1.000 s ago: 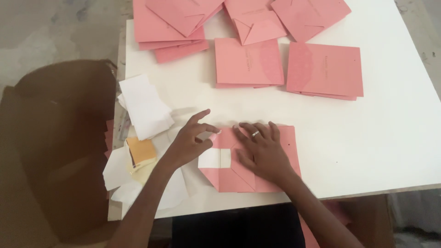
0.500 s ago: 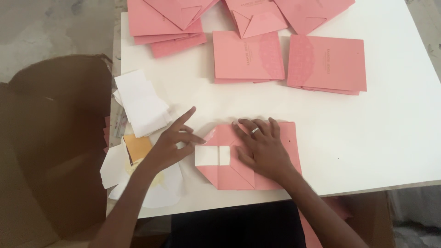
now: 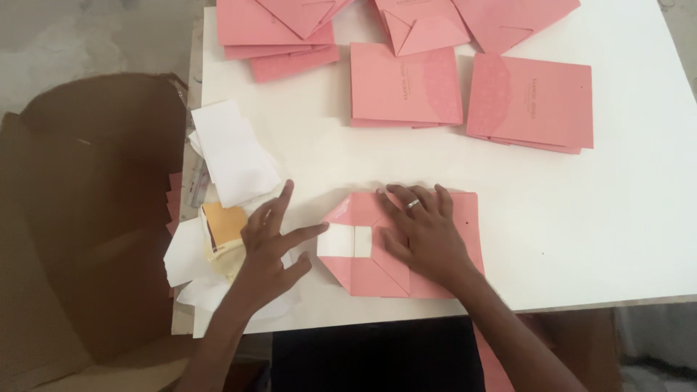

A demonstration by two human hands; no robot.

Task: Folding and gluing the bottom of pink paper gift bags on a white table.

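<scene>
Left hand [image 3: 267,250], fingers spread and gripping nothing, has slid off twd 9 o'clock; only its index tip nears the white tab [image 3: 344,242]. Right hand [image 3: 423,232] stays flat on the pink folded bag [image 3: 377,272], table's [image 3: 624,232] 6 o'clock edge. Fold looks pressed.

- Two hands: the left hand [image 3: 267,250] and the right hand [image 3: 425,232].
- One pink envelope [image 3: 435,279] under the hands, bearing one white strip [image 3: 344,242].
- Two flat pink stacks on the surface [image 3: 624,210]: one [image 3: 405,83] in the middle, one [image 3: 530,101] to its right.
- Several more pink envelopes [image 3: 276,33] along the far edge; exact number unclear.
- One heap of white paper [image 3: 232,156].
- One brown cardboard box [image 3: 80,218].
- One ring [image 3: 412,204].
</scene>
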